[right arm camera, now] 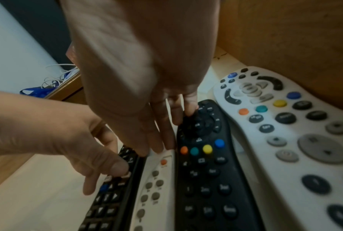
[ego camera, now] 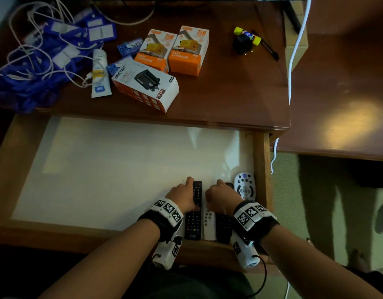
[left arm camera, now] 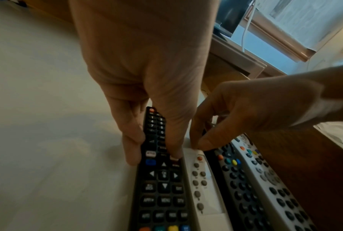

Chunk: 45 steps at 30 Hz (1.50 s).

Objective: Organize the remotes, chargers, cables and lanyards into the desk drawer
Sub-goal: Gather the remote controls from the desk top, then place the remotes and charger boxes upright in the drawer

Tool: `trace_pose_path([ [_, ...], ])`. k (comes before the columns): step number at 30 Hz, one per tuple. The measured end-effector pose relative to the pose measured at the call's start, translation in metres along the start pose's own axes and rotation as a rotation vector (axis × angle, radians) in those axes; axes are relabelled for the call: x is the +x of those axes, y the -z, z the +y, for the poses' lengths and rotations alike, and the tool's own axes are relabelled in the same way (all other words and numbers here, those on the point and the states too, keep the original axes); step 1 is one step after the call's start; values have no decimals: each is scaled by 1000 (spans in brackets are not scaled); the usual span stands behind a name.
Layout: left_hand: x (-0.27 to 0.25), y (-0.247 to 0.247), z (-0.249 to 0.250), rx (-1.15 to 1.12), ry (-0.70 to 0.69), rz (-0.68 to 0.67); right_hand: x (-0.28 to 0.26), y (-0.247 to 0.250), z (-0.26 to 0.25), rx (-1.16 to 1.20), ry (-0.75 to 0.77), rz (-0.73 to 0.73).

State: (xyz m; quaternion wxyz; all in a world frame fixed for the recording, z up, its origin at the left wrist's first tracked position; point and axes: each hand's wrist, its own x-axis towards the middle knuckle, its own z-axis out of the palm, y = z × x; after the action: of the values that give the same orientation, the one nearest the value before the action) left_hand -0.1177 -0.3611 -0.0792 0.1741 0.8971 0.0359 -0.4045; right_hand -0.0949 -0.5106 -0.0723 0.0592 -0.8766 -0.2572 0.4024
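Four remotes side by side in the front right corner of the open wooden drawer (ego camera: 259, 169) with its pale liner: long black remote (ego camera: 194, 210) leftmost, then slim white remote (ego camera: 208, 223), curved black remote (ego camera: 224, 229), and wide white remote (ego camera: 244, 186) against the right wall. Left hand (ego camera: 183, 196) on the long black remote, right hand (ego camera: 221, 198) over the slim white one.

From the head view only: dark wooden table (ego camera: 229, 93) behind the drawer, carrying a tangle of blue lanyards (ego camera: 35, 67) with badge holders and white cables (ego camera: 35, 39), a white tube (ego camera: 100, 74), a white charger box (ego camera: 145, 85), two orange charger boxes (ego camera: 175, 52), and a black plug with yellow batteries (ego camera: 245, 41). Hand grips hidden there by the backs of the hands.

From the left wrist view: left hand (left arm camera: 143, 78) pinching the long black remote (left arm camera: 162, 179) across its width, finger on the left edge, thumb on the button face. Right hand (left arm camera: 255, 109) beside it, fingers (left arm camera: 204, 142) curled down onto the top end of the slim white remote (left arm camera: 202, 179).

From the right wrist view: right hand (right arm camera: 143, 70) with fingers (right arm camera: 157, 140) nearly straight, tips on the top edge of the slim white remote (right arm camera: 157, 179); one fingertip touching the curved black remote (right arm camera: 206, 164). Coloured buttons legible on it and on the wide white remote (right arm camera: 285, 125).
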Motion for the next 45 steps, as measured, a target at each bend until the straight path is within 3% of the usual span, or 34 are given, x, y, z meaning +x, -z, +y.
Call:
trace_pose_path([
  [7, 0, -5, 9, -11, 18, -15, 1, 10, 2, 125, -18, 12],
  [13, 0, 24, 13, 0, 66, -11, 2, 41, 23, 347, -25, 160],
  [19, 13, 122, 58, -148, -116, 214, 0, 119, 56, 721, 12, 505],
  [22, 28, 176, 84, -183, -241, 350, -2, 165, 74, 815, -48, 709],
  [25, 57, 220, 105, -214, -329, 449, 3, 209, 96, 822, -124, 873],
  [30, 120, 260, 133, -113, -431, 600, 28, 277, 128, 743, -216, 978],
  [37, 171, 292, 169, 140, -436, 753, 86, 330, 170, 476, -308, 951],
  [45, 188, 306, 180, 260, -415, 577, 114, 347, 198, 518, -373, 803],
])
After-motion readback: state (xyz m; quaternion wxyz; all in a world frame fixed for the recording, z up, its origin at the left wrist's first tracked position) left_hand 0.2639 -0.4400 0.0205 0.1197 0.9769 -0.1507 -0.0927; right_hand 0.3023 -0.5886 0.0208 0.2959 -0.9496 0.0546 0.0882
